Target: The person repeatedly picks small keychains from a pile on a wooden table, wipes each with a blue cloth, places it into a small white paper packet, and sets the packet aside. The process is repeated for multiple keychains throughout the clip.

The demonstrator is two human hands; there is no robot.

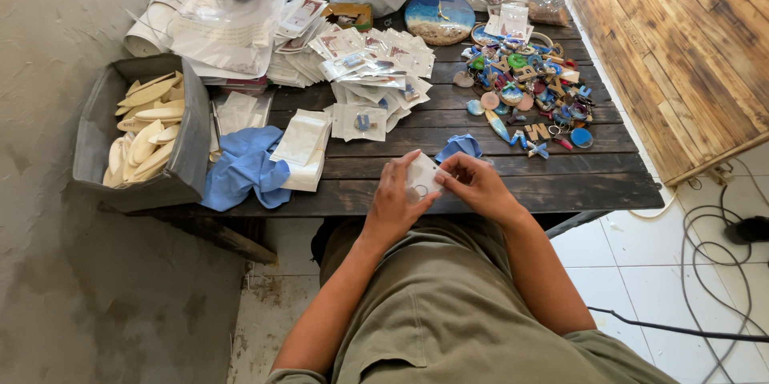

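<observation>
While both hands hold one small clear packet (pixel 422 176) at the near edge of the counter (pixel 561 184), a packing step is in hand.

As the left hand (pixel 394 201) pinches the packet from its left side and the right hand (pixel 478 186) closes thumb and fingers on its upper right corner, the packet sits between them, just above the counter edge; I judge it is best to keep it flat and pinch only the rim, so the small piece inside does not slide. Far to the left of the hands, a grey fabric bin (pixel 180 156) holds pale, long oval pieces. Beyond the hands lie a pile of filled packets (pixel 372 72), and to the right beyond them a heap of colourful keychains (pixel 529 88). A blue cloth (pixel 240 168) lies left of the hands.
</observation>
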